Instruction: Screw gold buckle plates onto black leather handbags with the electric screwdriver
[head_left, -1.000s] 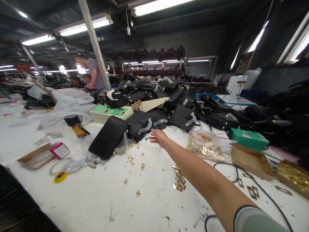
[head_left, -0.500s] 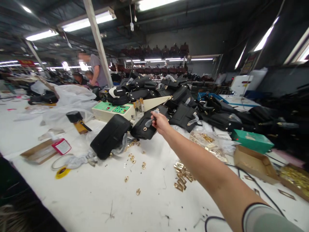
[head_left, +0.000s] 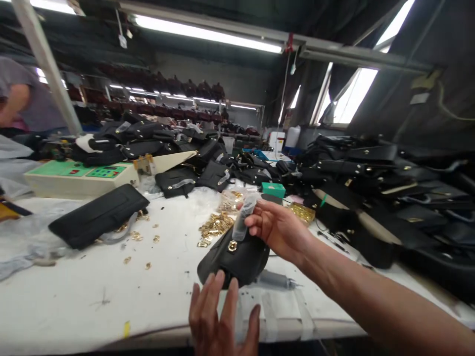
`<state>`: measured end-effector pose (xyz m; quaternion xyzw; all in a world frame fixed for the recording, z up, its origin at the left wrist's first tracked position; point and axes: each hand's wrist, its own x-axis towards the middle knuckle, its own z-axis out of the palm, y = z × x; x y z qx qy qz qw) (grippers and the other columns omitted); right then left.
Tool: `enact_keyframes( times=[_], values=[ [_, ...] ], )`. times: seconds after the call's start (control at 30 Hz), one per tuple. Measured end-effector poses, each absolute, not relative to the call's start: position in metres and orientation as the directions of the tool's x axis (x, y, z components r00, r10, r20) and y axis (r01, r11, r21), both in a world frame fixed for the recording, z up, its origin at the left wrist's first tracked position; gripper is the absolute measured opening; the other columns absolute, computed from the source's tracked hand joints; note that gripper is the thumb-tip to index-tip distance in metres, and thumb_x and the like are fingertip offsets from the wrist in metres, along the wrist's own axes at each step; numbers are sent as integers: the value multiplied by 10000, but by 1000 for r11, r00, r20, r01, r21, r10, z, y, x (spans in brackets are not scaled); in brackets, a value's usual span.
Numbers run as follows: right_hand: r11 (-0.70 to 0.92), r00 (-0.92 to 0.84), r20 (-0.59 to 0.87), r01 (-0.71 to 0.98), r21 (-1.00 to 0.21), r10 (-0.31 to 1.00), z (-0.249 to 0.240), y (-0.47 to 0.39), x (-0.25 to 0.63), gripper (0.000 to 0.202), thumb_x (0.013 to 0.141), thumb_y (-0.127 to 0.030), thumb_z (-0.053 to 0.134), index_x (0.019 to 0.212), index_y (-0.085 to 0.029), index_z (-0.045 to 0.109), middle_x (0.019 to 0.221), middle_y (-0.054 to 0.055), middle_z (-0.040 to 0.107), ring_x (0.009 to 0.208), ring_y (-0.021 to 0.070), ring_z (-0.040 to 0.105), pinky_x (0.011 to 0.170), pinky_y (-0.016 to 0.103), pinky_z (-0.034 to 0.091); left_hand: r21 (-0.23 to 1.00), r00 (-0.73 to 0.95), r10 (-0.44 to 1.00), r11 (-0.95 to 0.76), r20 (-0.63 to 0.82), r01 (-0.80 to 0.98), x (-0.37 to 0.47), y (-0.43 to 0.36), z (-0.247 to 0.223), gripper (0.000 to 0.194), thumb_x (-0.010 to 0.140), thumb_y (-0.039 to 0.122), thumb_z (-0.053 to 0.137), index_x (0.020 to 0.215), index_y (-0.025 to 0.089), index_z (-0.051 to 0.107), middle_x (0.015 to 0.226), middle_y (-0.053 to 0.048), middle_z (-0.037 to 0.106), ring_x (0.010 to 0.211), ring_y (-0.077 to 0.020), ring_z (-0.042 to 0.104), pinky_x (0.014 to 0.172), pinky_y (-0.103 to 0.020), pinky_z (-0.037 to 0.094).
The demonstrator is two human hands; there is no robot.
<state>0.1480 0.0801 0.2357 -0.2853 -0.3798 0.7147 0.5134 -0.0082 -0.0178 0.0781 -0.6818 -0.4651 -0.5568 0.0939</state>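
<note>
My right hand [head_left: 272,225] is closed on the plastic-wrapped handle [head_left: 244,222] of a small black handbag [head_left: 235,259] near the front of the table. A gold ring fitting [head_left: 232,245] shows at the base of the handle. My left hand [head_left: 222,316] is open with its fingers spread, its fingertips at the bag's near edge; whether they press on it I cannot tell. Just right of the bag lies a grey cylindrical tool [head_left: 276,280] with a pointed metal tip. Behind it is a heap of gold metal fittings [head_left: 216,225].
Another black bag [head_left: 100,215] lies on the left of the white table [head_left: 74,301], near scattered gold pieces. A cream machine with a green panel [head_left: 81,175] stands behind it. Black bags [head_left: 356,158] are piled at the back and right. A green box [head_left: 273,189] sits further back.
The view has turned right. My right hand has brought the black handbag from beside the machine to the front of the table. My left hand has come into view.
</note>
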Motion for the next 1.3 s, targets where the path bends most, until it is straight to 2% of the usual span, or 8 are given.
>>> enact_keyframes(
  times=[0.1,0.23,0.37,0.47,0.6,0.8,1.03,1.3],
  values=[
    [-299,-378,-80,-565,-769,922,224,23,159,263,972,-335,535,1026,-118,673,910,99,711,750,124,688,709,197,554,259,112,489,-627,865,735,-2,-28,97,651,855,186,703,1463,206,469,1405,-162,552,1315,-336,524,1147,-574,395],
    [-337,-480,-53,-529,-778,876,222,-33,181,254,942,-375,614,1029,-142,665,1037,110,686,880,191,730,687,239,586,385,192,588,-708,786,593,-3,-51,107,378,945,150,544,1298,259,618,1314,-78,631,1199,-212,621,1025,-352,520],
    [-127,-423,35,-348,-929,905,242,-67,228,393,915,-423,662,1231,-189,661,1274,146,635,996,276,719,566,263,576,574,99,719,-622,688,532,-6,-70,115,246,948,253,576,1164,274,690,1237,-29,687,1130,-194,662,1025,-315,516],
    [188,-267,175,24,-982,948,248,-82,261,438,872,-434,733,1246,-210,690,1302,135,647,1073,281,677,769,348,594,772,-93,865,-385,492,507,-11,-74,125,257,897,464,633,1002,256,741,1044,-14,757,981,-223,711,953,-332,556],
    [445,-291,348,416,-793,891,226,-87,271,647,758,-419,850,1354,-286,634,1396,98,601,1267,306,560,1086,474,446,891,-165,965,-112,203,439,-22,-73,135,473,789,646,669,961,213,754,936,-29,775,958,-292,711,929,-393,558],
    [625,-367,510,535,-568,778,183,-69,238,529,849,-352,766,1357,-331,622,1300,98,665,1210,307,581,1058,500,395,974,-8,991,130,-131,187,-25,-73,125,518,744,604,757,1016,164,743,943,-57,781,976,-317,708,931,-421,560],
    [354,-403,197,365,-861,894,121,-46,213,202,966,-345,584,969,-258,766,907,29,737,838,202,663,774,306,472,909,254,884,415,-392,-41,-29,-65,80,515,796,494,761,1169,143,699,1024,-85,788,952,-302,739,974,-466,548],
    [-18,-205,-69,242,-970,976,68,-13,209,187,812,-373,737,819,-192,689,719,-10,642,655,149,533,621,260,391,854,183,980,-28,-80,520,-38,-41,54,324,901,435,615,1092,208,747,1109,-61,762,1089,-295,682,1039,-464,495]
  ],
)
